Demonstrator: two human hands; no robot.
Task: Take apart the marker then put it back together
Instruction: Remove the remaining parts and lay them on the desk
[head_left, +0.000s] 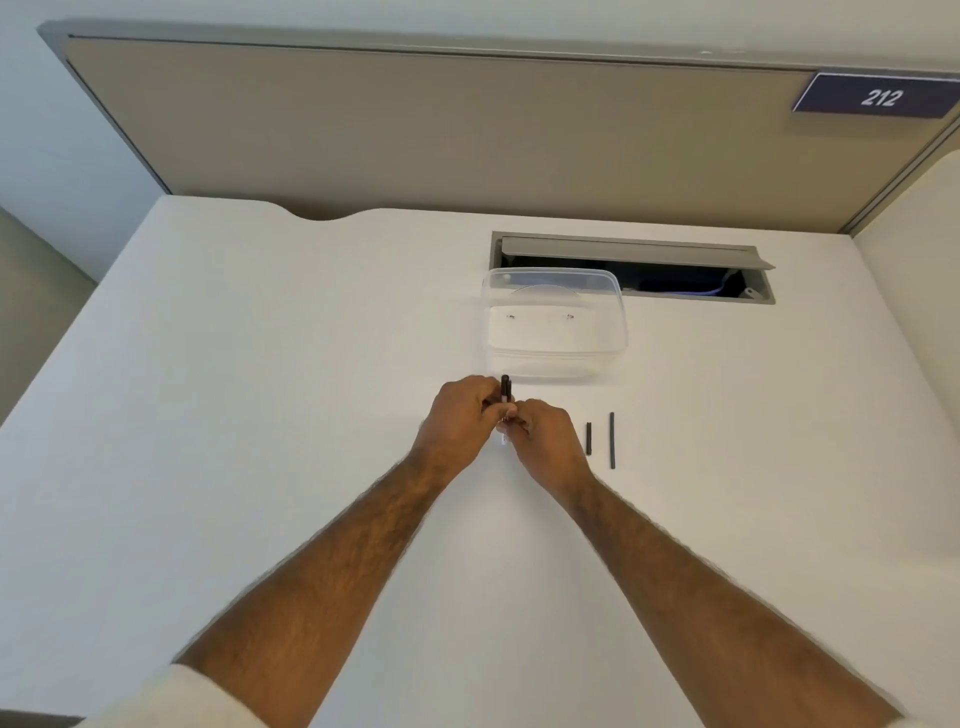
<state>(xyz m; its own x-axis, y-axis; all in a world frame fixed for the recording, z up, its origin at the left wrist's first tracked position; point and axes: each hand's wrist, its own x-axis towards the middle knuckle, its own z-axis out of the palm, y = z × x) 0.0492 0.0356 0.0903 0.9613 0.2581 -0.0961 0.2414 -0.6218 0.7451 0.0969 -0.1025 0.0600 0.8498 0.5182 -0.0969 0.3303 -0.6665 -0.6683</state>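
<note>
Together, left hand (464, 415) and right hand (545, 434) grip the marker (506, 391), its dark end poking up between them

Clear glossy plastic tub (555, 322) on the smooth matt white desk (260, 389); behind the desk, a matt cloth-look partition (415, 130).

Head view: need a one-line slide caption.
Both hands, left hand and right hand, grip the marker over a white desk; two black parts lie beside the right hand.

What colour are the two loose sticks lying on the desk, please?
Black, both sticks, clearest in the head view.
</note>
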